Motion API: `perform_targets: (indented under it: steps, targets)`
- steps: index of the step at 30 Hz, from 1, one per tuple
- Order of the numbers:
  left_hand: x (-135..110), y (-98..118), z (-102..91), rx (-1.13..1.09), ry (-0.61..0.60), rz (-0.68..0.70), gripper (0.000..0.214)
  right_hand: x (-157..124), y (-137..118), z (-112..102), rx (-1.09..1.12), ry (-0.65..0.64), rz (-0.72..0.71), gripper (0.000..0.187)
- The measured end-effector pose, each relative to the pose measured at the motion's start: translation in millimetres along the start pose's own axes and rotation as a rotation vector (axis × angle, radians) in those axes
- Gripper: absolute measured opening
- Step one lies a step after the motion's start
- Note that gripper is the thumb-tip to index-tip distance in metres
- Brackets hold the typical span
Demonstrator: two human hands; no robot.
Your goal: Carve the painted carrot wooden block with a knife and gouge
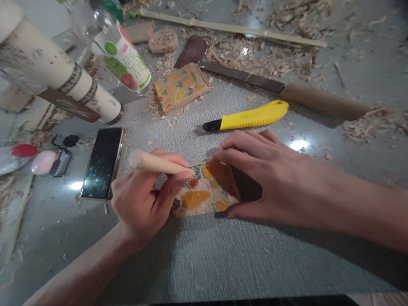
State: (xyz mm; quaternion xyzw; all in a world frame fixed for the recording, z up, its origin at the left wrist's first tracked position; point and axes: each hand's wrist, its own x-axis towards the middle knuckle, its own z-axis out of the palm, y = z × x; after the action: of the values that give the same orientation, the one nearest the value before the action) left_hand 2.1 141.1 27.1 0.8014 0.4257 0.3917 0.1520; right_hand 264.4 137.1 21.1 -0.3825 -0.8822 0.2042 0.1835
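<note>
Left hand: the left hand is curled into a closed grip around a pale wooden stick, held like a pen, with the thumb and fingers wrapped over its shaft; the rounded butt end points up and to the left, and the working tip is hidden behind the fingers.
Right hand: the right hand lies flat and spread, fingers together, pressing down on the right part of the patterned piece; its grip closes on nothing, the palm and fingertips simply bear on the piece and on a dark flap at its right end.
Patterned piece: the patterned piece lies flat on the surface between the two hands, near the middle of the view, printed with orange, teal and red shapes; the stick's lower end meets its left edge.
Surface: the grey textured surface is strewn with wood shavings, thickest at the far side.
Utility knife: a yellow utility knife lies just beyond the right hand, apart from it.
Second patterned piece: another patterned piece lies farther back, among shavings.
Large knife: a long blade with a wooden handle lies behind the yellow knife.
Phone: a dark phone lies face up just left of the left hand.
Bottle: a clear plastic bottle lies tilted at the upper left, beside a pale cylinder.
</note>
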Motion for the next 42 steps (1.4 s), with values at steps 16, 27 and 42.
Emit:
perform_targets:
  steps: [16,27,42]
  targets:
    - [-0.3,-1.2,1.2,-0.047,0.006,0.003,0.008,-0.5,1.3,1.4,0.011,0.043,-0.015,0.054]
    - [-2.5,-3.1,0.3,-0.061,-0.02,0.028,0.006,1.1,-0.2,1.4,0.024,0.054,-0.014,0.049]
    - [-4.4,-12.0,5.5,-0.097,-0.034,0.13,0.005,0.0,1.6,0.3,0.037,0.065,-0.032,0.046]
